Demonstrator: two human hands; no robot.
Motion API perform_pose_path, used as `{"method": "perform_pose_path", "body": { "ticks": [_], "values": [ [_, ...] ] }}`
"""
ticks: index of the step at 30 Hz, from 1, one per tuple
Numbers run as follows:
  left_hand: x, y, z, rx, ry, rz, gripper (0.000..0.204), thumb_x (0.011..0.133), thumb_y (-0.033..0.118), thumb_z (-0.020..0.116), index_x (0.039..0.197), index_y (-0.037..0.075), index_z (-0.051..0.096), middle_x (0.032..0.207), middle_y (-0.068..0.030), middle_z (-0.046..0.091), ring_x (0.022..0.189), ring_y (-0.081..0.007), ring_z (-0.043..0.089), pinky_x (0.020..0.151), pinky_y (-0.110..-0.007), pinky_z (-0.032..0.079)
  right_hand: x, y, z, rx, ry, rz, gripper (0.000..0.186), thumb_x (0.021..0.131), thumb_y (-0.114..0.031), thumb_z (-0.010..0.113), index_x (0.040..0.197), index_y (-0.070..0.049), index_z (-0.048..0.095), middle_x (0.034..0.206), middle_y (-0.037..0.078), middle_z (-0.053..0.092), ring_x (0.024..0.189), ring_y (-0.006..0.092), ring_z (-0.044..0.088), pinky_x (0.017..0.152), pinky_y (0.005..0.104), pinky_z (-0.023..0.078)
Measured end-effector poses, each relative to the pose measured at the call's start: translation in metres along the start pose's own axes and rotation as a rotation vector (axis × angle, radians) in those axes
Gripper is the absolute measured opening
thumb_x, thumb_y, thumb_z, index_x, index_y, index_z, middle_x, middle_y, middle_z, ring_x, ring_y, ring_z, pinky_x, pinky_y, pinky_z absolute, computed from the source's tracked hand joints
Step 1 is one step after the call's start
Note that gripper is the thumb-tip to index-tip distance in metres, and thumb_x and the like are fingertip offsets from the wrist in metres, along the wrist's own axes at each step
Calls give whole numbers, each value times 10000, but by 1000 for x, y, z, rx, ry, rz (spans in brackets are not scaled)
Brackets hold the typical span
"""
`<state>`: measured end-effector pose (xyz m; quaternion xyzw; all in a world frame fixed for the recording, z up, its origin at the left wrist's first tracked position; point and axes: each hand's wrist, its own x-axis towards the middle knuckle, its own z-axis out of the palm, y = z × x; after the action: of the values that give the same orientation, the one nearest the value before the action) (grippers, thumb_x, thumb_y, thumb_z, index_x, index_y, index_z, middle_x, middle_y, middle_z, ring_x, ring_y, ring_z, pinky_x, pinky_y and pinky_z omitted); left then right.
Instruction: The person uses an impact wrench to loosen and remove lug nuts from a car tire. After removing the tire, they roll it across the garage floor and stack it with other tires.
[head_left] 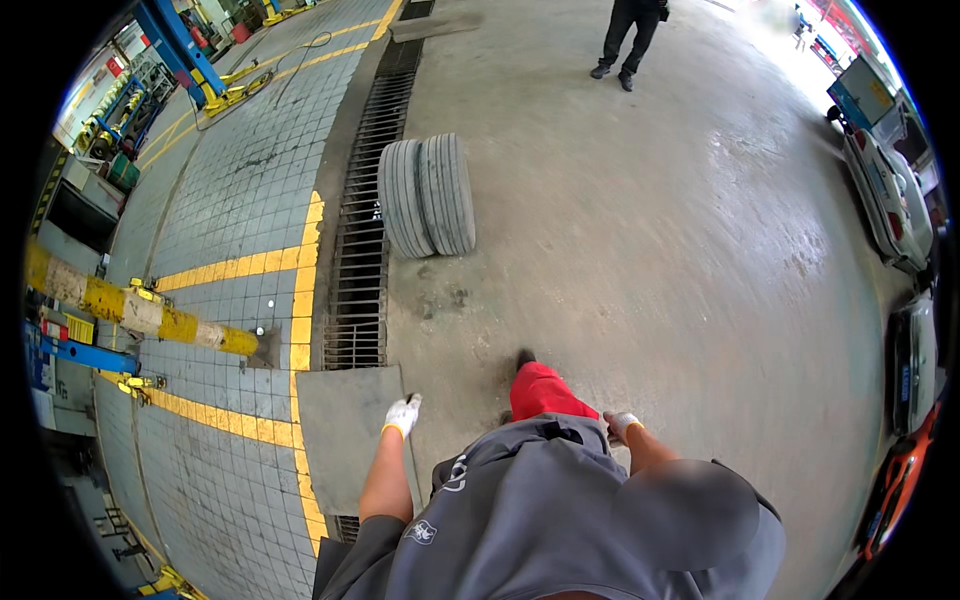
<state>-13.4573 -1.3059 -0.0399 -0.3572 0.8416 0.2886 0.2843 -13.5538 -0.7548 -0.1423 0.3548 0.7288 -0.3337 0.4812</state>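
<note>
My left hand (403, 414), in a white work glove with a dark fingertip, hangs over a grey floor plate (345, 425). Its fingers are loosely bent, and I see nothing held in them. On the other side, my right hand (622, 426) wears a similar glove and hangs beside my red trousers (548, 392). Its fingers are partly hidden but look loose, with no object showing. Ahead of me, two large worn tires (425, 195) stand upright side by side at the edge of a floor grate (362, 250). Both hands are well apart from them.
A yellow-and-white post (160, 318) crosses the tiled bay at left, near a blue lift arm (90, 355). A blue lift column (185, 55) stands farther off. Another person (630, 40) in dark trousers stands ahead. Parked cars (888, 195) line the right side.
</note>
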Motion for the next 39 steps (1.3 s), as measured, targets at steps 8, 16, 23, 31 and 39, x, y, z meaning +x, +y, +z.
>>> {"method": "perform_pose_path", "body": {
  "ticks": [8,16,23,31,39],
  "values": [
    [64,-11,-13,18,-82,29,587,979,545,375,1127,40,637,1112,-254,659,1095,-433,604,914,-496,478,23,-225,29,-491,-65,-147,521,910,-476,554,1096,-3,667,978,169,677,843,294,658,709,427,543],
    [69,25,-81,-138,-75,-10,454,1021,419,357,1019,41,607,924,-200,692,856,-411,656,714,-498,503,35,-604,81,-647,19,-823,744,898,-519,531,1432,-16,408,1200,252,639,1116,340,634,958,417,473],
    [176,31,-89,-177,-82,-87,480,993,444,389,1051,24,615,965,-219,664,896,-410,624,754,-483,478,-109,-853,144,-226,-142,-1292,707,921,-510,557,1420,-20,458,1277,217,615,1182,307,589,1006,364,441],
    [372,102,-198,-57,-218,-98,600,956,526,418,1124,-11,626,1098,-269,626,1058,-427,580,892,-471,452,66,-824,61,-764,-21,-727,502,932,-482,536,1101,-17,622,848,151,651,788,279,676,744,423,522],
    [530,283,-470,-36,7,-120,735,919,608,446,1196,-46,637,1231,-319,589,1220,-444,536,1031,-458,426,139,-673,-27,360,-32,97,396,955,-432,549,956,-38,589,817,86,562,831,313,685,668,472,551]
  ]
}}
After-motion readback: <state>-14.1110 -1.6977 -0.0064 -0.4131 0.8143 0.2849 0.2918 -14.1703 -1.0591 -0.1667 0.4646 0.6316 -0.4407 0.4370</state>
